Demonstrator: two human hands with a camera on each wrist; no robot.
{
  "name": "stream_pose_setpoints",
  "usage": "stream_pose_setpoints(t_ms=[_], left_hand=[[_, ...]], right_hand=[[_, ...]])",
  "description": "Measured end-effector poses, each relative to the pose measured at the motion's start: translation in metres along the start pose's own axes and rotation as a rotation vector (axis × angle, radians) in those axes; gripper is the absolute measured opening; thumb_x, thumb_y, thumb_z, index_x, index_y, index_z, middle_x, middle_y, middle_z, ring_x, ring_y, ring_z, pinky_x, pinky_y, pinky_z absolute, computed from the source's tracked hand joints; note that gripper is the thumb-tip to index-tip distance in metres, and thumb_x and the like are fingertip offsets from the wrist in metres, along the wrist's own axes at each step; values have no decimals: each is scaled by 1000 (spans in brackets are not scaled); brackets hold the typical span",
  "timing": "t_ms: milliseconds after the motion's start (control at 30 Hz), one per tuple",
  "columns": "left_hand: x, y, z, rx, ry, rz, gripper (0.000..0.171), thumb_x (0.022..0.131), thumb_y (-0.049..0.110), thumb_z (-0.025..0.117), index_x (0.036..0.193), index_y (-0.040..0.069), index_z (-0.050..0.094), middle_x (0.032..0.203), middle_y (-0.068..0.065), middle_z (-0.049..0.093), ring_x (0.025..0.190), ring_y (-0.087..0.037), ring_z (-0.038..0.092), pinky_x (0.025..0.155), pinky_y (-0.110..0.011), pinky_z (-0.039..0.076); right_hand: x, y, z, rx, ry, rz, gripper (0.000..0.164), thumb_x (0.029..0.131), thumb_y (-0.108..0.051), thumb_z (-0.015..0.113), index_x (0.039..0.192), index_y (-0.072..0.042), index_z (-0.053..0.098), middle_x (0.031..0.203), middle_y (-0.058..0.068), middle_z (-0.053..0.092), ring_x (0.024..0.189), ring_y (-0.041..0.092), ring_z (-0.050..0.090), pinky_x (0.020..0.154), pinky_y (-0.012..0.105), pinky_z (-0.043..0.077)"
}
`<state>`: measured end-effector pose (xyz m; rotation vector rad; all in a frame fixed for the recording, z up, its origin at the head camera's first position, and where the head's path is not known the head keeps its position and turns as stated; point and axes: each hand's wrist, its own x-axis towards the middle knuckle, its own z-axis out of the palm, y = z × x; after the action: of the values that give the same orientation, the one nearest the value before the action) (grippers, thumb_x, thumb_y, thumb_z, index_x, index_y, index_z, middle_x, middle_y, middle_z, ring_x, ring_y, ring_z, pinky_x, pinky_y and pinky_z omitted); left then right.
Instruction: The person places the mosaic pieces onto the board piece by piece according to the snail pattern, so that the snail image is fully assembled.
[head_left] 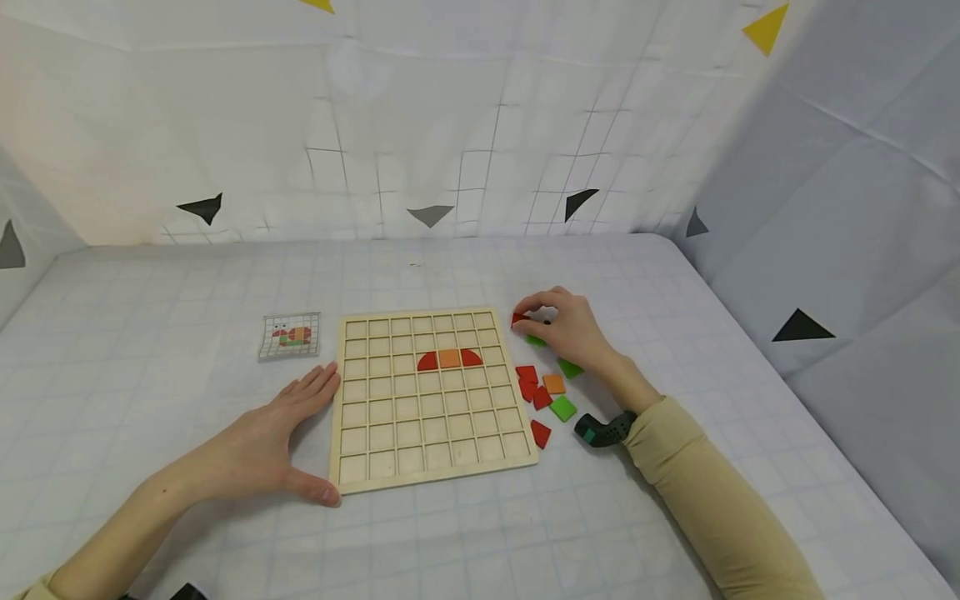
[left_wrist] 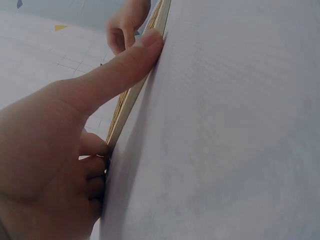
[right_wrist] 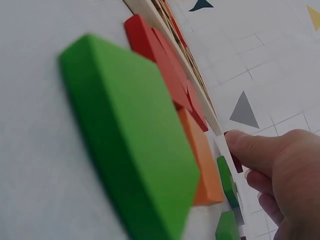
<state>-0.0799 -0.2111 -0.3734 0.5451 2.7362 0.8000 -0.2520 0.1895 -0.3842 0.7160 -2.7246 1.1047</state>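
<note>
A wooden grid board lies on the table. In one row sit an orange square tile and two red round-edged tiles, one to its left and one to its right. My left hand is spread along the board's left side, fingertips at the edge and thumb at the near corner. Beyond the board's right side, my right hand pinches a small red tile between thumb and fingers. Under and beside that hand lie green tiles, one partly covered by it.
Right of the board lie several loose red tiles, an orange tile and a green tile. Left of the board is a small card with a coloured grid picture. Pale cloth walls stand behind and to the right.
</note>
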Motion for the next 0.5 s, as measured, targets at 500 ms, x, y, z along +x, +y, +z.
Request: stream_pose_setpoints(t_ms=[500], left_hand=[[0,0,0,-1,-3,1,140,53,78,79,160,9,20,169,0,9,155,-32,10,120,-59,20]], right_hand=[[-5,-30,3,96,-193,-24,20,83,-29,83,102,-28,76,101,-10,70,100,20,59,88,42,50]])
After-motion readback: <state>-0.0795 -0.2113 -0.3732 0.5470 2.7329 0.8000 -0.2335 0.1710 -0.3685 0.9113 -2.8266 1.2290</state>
